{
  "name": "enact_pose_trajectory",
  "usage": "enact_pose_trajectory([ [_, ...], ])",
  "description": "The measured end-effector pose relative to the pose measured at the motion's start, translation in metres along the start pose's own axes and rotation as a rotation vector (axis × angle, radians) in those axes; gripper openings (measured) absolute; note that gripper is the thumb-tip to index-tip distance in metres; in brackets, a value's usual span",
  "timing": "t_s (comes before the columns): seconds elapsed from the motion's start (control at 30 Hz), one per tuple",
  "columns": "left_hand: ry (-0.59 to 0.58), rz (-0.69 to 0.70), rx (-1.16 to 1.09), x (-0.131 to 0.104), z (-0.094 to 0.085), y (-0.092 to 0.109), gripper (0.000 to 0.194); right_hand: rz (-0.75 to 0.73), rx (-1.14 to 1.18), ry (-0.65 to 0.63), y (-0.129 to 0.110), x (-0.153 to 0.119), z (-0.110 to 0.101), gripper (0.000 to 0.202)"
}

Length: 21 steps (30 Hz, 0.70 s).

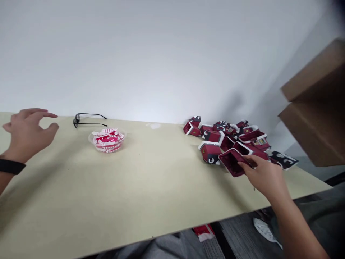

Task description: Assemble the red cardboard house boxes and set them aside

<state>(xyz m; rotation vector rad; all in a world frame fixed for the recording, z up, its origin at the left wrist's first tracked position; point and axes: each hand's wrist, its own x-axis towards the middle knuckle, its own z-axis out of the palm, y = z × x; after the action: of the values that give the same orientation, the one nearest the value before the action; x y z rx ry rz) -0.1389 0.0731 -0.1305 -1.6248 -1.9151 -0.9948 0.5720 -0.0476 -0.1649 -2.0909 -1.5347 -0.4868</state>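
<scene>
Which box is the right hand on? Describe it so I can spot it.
On the table, find the box pile at the right. The box under the right hand is at the pile's near edge, lying open-mouthed, its dark red inside showing.

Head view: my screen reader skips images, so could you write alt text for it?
A person's right hand grips an open dark red box at the edge of a pile of similar boxes on a pale table. The left hand hovers open near eyeglasses and a clear bowl of red-and-white wrappers.
</scene>
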Motion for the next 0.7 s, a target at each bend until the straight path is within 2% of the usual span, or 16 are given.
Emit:
enact_pose_trajectory([
  [0.17, 0.037, 0.001, -0.087, -0.004, 0.001, 0.011, 0.041, -0.056, -0.076, 0.096, -0.025, 0.001, -0.017, 0.036],
  [0.3, -0.082, 0.074, -0.119, -0.013, -0.013, 0.034, 0.041, -0.017, -0.072, 0.198, -0.055, 0.008, -0.041, 0.033],
  [0.4, -0.171, 0.171, -0.178, -0.02, -0.017, 0.054, 0.045, -0.077, 0.098, 0.294, -0.098, 0.013, -0.056, 0.033],
  [0.5, -0.172, 0.221, -0.32, -0.027, -0.014, 0.073, 0.043, -0.332, 0.319, 0.37, -0.156, 0.008, -0.057, 0.023],
  [0.57, -0.184, 0.264, -0.456, -0.034, -0.012, 0.085, 0.043, -0.546, 0.453, 0.436, -0.196, -0.001, -0.047, 0.015],
  [0.63, -0.247, 0.36, -0.55, -0.044, -0.014, 0.097, 0.054, -0.762, 0.58, 0.452, -0.229, -0.011, -0.029, 0.027],
  [0.7, -0.327, 0.489, -0.589, -0.055, -0.017, 0.109, 0.075, -0.921, 0.708, 0.407, -0.253, -0.021, -0.007, 0.033],
])
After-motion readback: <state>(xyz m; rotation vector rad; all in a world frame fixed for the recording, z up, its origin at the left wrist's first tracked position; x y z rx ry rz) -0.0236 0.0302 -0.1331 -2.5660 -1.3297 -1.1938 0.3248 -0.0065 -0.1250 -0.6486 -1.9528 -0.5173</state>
